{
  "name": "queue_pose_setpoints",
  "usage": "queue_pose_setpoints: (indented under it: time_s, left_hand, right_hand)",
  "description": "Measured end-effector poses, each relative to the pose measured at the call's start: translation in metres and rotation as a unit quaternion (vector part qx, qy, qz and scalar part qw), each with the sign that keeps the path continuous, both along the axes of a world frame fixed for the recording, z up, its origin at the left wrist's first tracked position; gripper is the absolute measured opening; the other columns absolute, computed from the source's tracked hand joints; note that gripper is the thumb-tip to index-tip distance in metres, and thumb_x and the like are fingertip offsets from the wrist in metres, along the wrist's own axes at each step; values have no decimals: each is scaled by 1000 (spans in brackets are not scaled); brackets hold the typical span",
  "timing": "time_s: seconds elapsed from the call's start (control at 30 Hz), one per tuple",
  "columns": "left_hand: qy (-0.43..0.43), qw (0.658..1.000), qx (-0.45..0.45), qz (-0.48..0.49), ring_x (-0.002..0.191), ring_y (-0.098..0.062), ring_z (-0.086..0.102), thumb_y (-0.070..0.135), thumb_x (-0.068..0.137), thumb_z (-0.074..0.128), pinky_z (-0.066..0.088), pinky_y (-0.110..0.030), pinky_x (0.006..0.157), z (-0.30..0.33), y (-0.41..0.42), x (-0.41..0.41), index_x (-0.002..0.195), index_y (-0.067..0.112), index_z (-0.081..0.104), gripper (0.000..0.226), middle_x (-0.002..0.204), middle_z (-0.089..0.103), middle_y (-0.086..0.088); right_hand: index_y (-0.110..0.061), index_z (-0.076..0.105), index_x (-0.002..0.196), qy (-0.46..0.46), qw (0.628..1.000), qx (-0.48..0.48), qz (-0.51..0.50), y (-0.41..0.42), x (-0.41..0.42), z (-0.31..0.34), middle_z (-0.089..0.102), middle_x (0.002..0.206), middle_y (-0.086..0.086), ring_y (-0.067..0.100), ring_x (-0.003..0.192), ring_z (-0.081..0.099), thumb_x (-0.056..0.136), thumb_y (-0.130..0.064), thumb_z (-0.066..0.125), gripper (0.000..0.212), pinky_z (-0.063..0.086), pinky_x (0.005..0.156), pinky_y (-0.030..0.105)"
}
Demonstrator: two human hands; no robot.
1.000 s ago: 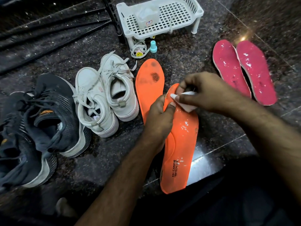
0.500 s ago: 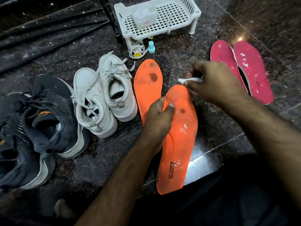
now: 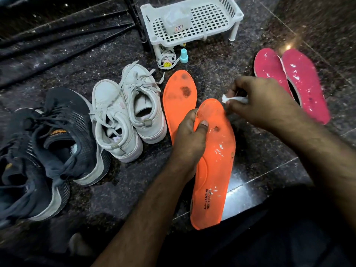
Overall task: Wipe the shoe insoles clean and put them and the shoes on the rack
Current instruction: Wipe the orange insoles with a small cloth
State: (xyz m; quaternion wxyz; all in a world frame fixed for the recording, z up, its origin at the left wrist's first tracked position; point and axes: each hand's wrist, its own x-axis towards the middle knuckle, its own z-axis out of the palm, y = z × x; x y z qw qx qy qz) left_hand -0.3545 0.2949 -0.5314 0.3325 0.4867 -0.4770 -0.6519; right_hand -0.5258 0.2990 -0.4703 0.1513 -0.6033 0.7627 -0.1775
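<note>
My left hand (image 3: 189, 135) grips the orange insole (image 3: 213, 164) by its front edge, thumb on top, heel end toward me on the floor (image 3: 250, 143). My right hand (image 3: 265, 103) pinches a wadded white wipe (image 3: 234, 99) just past its toe.

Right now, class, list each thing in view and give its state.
Left hand: grips held orange insole.
Right hand: pinches white wipe.
Held orange insole: still stained.
Other orange insole: on floor, dirty.
Pink insoles: on floor, flecked.
White shoes: unracked.
Dark shoes: unracked.
Rack: shoeless.
</note>
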Motion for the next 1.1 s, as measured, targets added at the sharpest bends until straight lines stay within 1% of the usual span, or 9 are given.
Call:
queue_pose_setpoints:
  time_s: [0.1, 0.17, 0.3, 0.43, 0.53, 0.67, 0.8, 0.93, 1.1]
  left_hand:
    - [7, 1000, -3, -5, 95, -18, 67, 4, 102, 49, 55, -44, 95, 2, 0, -1, 127, 18, 62, 32, 114, 73, -10]
    - [6, 1000, -4, -11, 92, -16, 66, 3, 102, 49, 55, -41, 91, 2, 0, -1, 128, 19, 62, 34, 114, 73, -10]
    - [-2, 1000, -18, -15, 86, -13, 62, 2, 102, 47, 53, -33, 84, 2, 0, 0, 128, 17, 61, 33, 107, 71, -6]
    - [-14, 1000, -27, -8, 88, -14, 62, 2, 101, 48, 53, -37, 86, 4, 0, 1, 125, 22, 61, 33, 111, 72, -9]
    - [-23, 999, -34, -9, 88, -12, 63, 2, 101, 48, 52, -31, 83, 3, -1, 1, 126, 23, 61, 35, 112, 72, -7]
    - [-15, 999, -31, -19, 96, -15, 65, 1, 100, 47, 54, -43, 96, 5, 0, 1, 126, 23, 61, 37, 114, 72, -6]
    - [-7, 999, -34, -24, 93, -12, 64, -2, 100, 46, 53, -38, 94, 7, 1, 0, 126, 23, 60, 39, 115, 71, -6]
    - [-6, 999, -35, -26, 92, -11, 64, -3, 100, 46, 54, -34, 91, 8, 1, 0, 125, 22, 61, 39, 114, 71, -6]
    - [-15, 999, -32, -20, 95, -13, 64, 0, 101, 47, 53, -38, 94, 6, 1, 1, 128, 23, 60, 38, 117, 71, -6]
  right_hand:
    - [-24, 67, 92, -51, 997, -22, 49, 0, 9, 6, 68, 82, -8, 11, 77, 61, 83, -23, 70, 10, 41, 68, 24]
    - [-26, 67, 92, -41, 997, -9, 64, -1, 13, 2, 67, 79, -9, 10, 76, 62, 83, -26, 70, 9, 42, 68, 24]
    - [-29, 65, 88, -28, 999, 11, 25, -3, 8, -3, 65, 75, -13, 9, 74, 61, 81, -27, 68, 8, 42, 68, 25]
    - [-29, 66, 82, -13, 998, 52, 23, -1, 6, -5, 67, 80, -7, 14, 79, 63, 80, -28, 69, 4, 38, 68, 23]
    - [-29, 67, 83, -23, 999, 25, 17, -1, 10, -3, 66, 79, -8, 11, 77, 60, 84, -33, 70, 4, 37, 69, 21]
    - [-28, 70, 88, -23, 999, -27, 12, -3, 13, 0, 67, 77, -7, 12, 77, 62, 84, -31, 67, 5, 39, 68, 23]
    - [-28, 70, 88, -22, 999, -28, 21, -4, 14, -2, 67, 76, -6, 13, 76, 63, 84, -30, 66, 5, 39, 66, 24]
    - [-32, 70, 89, -7, 1000, -15, 12, -4, 12, -1, 70, 83, -4, 18, 82, 66, 83, -33, 64, 9, 52, 72, 31]
    - [-27, 71, 88, 4, 1000, 24, 0, -1, 8, 0, 63, 74, -6, 11, 74, 55, 86, -30, 67, 5, 37, 68, 23]
